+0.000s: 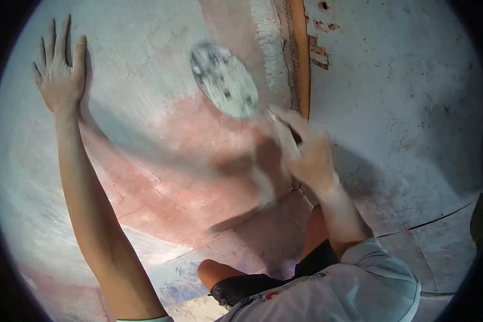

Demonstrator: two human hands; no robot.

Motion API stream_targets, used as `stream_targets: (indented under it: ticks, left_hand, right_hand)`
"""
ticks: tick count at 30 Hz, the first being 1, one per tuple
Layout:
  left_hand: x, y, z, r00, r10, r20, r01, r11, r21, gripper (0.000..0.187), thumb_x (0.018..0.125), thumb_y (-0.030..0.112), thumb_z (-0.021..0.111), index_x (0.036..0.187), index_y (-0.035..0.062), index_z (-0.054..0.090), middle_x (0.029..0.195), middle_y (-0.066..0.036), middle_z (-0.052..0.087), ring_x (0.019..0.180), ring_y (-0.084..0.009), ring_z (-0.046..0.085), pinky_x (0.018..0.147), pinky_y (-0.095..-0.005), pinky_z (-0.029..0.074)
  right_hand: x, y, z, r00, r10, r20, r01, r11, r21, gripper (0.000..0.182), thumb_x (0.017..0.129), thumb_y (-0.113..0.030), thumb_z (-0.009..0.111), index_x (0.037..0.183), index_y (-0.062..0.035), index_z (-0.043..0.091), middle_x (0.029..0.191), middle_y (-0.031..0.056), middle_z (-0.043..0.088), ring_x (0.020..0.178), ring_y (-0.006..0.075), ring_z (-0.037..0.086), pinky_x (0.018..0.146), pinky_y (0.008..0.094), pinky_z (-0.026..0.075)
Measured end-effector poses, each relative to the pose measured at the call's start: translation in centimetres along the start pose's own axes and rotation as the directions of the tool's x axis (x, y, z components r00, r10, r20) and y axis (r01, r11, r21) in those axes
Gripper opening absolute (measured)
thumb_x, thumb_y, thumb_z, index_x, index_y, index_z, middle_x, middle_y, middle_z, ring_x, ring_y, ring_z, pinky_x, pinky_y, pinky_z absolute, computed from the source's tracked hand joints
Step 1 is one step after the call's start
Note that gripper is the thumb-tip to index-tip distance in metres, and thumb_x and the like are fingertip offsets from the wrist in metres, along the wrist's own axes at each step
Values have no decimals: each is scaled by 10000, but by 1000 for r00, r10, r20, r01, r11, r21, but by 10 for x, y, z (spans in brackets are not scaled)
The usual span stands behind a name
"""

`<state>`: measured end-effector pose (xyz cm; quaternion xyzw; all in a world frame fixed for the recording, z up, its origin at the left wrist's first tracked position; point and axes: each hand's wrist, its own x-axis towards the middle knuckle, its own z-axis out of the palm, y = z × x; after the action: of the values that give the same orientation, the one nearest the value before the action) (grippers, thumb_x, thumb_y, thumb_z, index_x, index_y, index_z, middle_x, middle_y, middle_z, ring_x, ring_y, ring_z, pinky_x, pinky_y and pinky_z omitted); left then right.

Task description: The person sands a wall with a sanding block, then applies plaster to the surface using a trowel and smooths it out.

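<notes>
My left hand [61, 75] lies flat on the wall [139, 64] at the upper left, fingers spread, holding nothing. My right hand [308, 155], smeared by motion, is closed around the pale handle of a hand tool [285, 134]. The tool's broad oval head [225, 80], whitish with dark spots, lies up and to the left of the hand, over the wall. Blur hides its exact kind and whether it touches the wall. Around and below the head, the wall shows a pinkish-red area [182, 129] beside whitish, streaky coating.
A wooden strip [300, 59] runs down the corner, right of the tool. The bluish-grey wall beyond it [402, 80] has chipped spots showing brick-coloured material [319, 52]. My bent knees [214, 271] are close to the wall's foot. A crack [440, 217] crosses the lower right.
</notes>
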<state>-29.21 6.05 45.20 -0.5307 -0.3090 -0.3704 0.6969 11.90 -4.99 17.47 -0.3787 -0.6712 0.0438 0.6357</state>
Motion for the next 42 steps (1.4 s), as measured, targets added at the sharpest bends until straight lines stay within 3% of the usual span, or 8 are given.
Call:
stream_targets:
  ticks: [9,13,14,21,25,29,37,42]
  left_hand:
    - [3,3,-6,999,-15,47,16,1000,-15,651,1067,709,421,1679,496,370,1795,86,320,1658,-285,284,1337,-615,161]
    - [3,4,-8,995,-51,89,49,998,28,650,1067,699,434,1678,487,379,1794,78,324,1657,-306,282,1336,-617,161]
    - [5,3,-8,995,-55,84,52,998,33,650,1067,699,434,1678,487,379,1794,78,324,1657,-306,282,1336,-617,161]
    - [3,5,-5,999,-31,39,30,999,11,651,1069,715,420,1680,493,372,1794,90,321,1655,-279,291,1343,-605,161]
    - [0,6,-7,998,-46,47,45,999,14,652,1070,726,408,1679,497,369,1795,96,315,1658,-276,285,1346,-600,160]
    - [1,3,-5,998,-33,55,32,999,16,649,1072,723,398,1679,496,367,1797,107,305,1661,-274,276,1352,-598,153]
    - [1,5,-6,998,-42,36,41,999,25,647,1068,696,432,1680,497,367,1795,105,312,1661,-277,280,1344,-610,165]
    - [2,7,-6,1000,-19,20,19,1000,19,645,1065,693,443,1676,496,377,1791,103,323,1655,-280,294,1340,-613,172]
  right_hand:
    - [62,7,-2,990,-114,-81,118,991,55,236,1037,-105,668,1206,25,769,1146,256,775,1065,417,773,884,411,615]
    - [5,9,-13,998,45,31,-47,998,45,223,1031,-91,677,1190,36,766,1122,250,783,1064,392,788,884,407,618]
    - [-2,18,-10,1000,-1,-2,1,1000,15,259,1038,-113,681,1244,11,780,1044,185,814,955,198,800,811,328,593]
    - [71,2,-11,984,-168,-59,169,985,27,258,1038,-118,673,1228,31,763,1011,199,781,832,168,737,738,330,562]
    - [11,13,-18,999,9,48,-8,1000,-20,275,1041,-123,683,1249,37,763,1129,210,811,945,187,791,836,316,599]
    - [56,3,-26,987,-158,16,158,985,-74,286,1053,-137,683,1285,9,768,1106,179,826,895,151,774,775,315,590]
    - [21,16,-31,994,-40,106,45,998,-52,297,1060,-136,670,1303,5,768,1185,165,823,791,123,700,711,284,549]
    - [78,3,-31,996,-75,57,78,995,-58,295,1062,-135,665,1301,6,766,1187,152,822,815,131,711,735,285,555]
